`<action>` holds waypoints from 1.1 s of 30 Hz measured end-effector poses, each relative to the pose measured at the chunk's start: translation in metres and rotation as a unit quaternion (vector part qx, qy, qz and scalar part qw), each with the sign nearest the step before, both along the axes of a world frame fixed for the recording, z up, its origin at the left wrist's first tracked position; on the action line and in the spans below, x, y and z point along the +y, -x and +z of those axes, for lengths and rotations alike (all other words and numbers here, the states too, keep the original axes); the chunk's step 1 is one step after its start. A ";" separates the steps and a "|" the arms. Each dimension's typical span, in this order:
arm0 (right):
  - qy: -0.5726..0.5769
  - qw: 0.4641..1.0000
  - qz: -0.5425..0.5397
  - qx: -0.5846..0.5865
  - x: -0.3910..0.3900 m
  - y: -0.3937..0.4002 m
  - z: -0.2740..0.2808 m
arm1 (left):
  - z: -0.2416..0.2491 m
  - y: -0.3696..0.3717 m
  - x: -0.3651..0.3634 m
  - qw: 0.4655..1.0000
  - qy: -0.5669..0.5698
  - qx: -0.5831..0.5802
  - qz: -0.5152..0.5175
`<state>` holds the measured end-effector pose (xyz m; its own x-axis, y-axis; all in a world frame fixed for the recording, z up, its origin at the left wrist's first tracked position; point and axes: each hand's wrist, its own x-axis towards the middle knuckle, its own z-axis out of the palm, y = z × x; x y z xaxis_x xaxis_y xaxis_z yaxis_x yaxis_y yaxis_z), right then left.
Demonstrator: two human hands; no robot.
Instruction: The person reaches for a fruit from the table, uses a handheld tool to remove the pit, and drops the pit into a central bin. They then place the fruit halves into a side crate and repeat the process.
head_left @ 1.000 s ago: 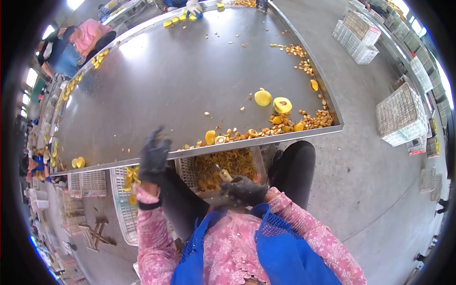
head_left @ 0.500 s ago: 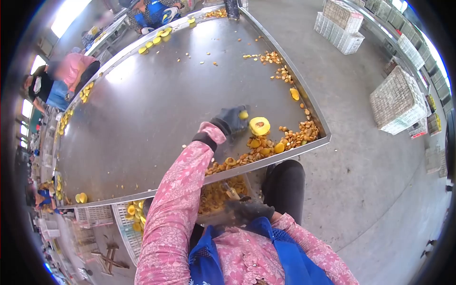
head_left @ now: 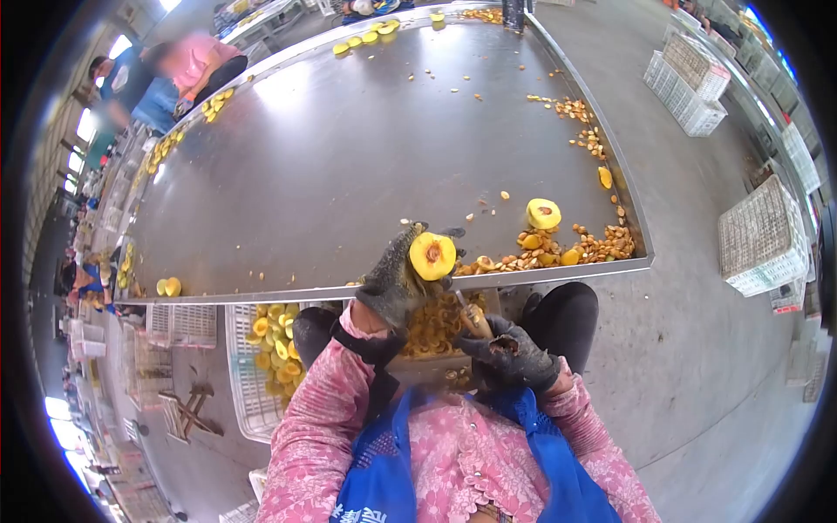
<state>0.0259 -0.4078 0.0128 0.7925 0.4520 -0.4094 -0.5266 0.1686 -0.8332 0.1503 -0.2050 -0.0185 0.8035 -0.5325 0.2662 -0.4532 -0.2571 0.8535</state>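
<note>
Gloved in dark grey, my left hand [head_left: 392, 283] holds a halved yellow fruit [head_left: 432, 255] over the table's near edge, its cut face and brown pit cavity upward. My right hand [head_left: 514, 353], gloved too, is closed on the wooden handle of a small tool [head_left: 475, 320], whose metal end points toward the fruit. Another halved yellow fruit [head_left: 543, 213] lies on the metal table [head_left: 349, 174], beside a heap of brown pits [head_left: 610, 245]. Below my hands is a container of pits and scraps [head_left: 429, 329].
A white crate of yellow fruit halves [head_left: 240, 375] stands at lower left. The table has a raised metal rim [head_left: 558, 274]. Fruit halves [head_left: 366, 37] line its far edge. Two people [head_left: 196, 65] are at the far left. Stacked crates [head_left: 763, 231] stand at right.
My left hand has drawn back from the table to the near edge and now holds a fruit half. My right hand and its tool have come up beside it. The view has shifted.
</note>
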 end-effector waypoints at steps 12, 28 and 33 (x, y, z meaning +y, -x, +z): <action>0.099 0.988 -0.033 -0.112 0.029 -0.005 0.016 | 0.010 0.054 0.002 0.828 0.368 0.421 -0.040; 0.309 0.911 0.068 -0.266 0.028 -0.005 -0.007 | -0.021 0.058 0.004 0.820 0.389 0.418 0.025; 0.319 0.901 0.095 -0.279 0.029 -0.008 -0.009 | -0.022 0.060 0.000 0.878 0.316 0.360 0.021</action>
<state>0.0341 -0.3783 0.0040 0.8881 0.4155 -0.1964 0.0352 -0.4876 -0.8724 0.0900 -0.2052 -0.0401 0.8995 -0.4281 -0.0871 0.2610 0.3668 0.8929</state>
